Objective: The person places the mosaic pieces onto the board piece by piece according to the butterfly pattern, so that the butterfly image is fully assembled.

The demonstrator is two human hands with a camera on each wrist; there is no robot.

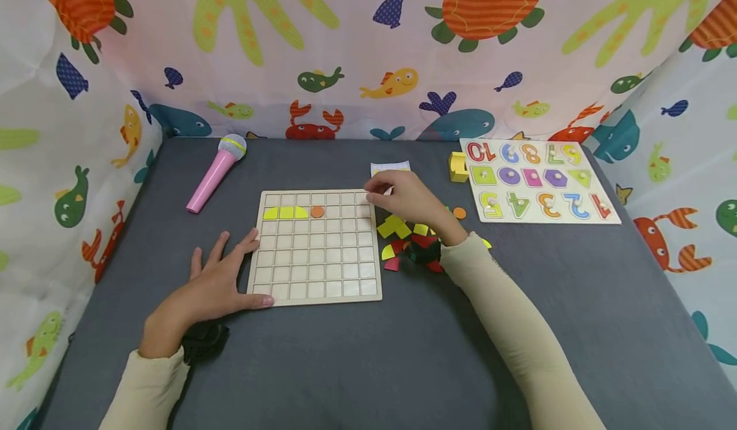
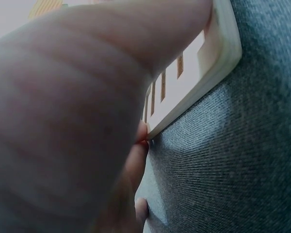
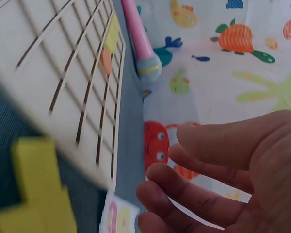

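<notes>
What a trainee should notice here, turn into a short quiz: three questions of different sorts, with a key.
1. Multiple choice: which thing does the person's left hand touch? A) the number puzzle; B) the grid board; C) a red piece.
2. True or false: in the head view, the pink microphone lies to the left of the grid board.
3. Fill in: on the grid board, the round piece beside the yellow pieces is ____ in colour.

Key: 1. B; 2. True; 3. orange.

Remotely, I'm counting one grid board (image 1: 317, 257), four placed pieces (image 1: 286, 212), one microphone (image 1: 215, 174), one number puzzle (image 1: 544, 185); loose pieces (image 1: 394, 226) are overlapping uncountably.
</notes>
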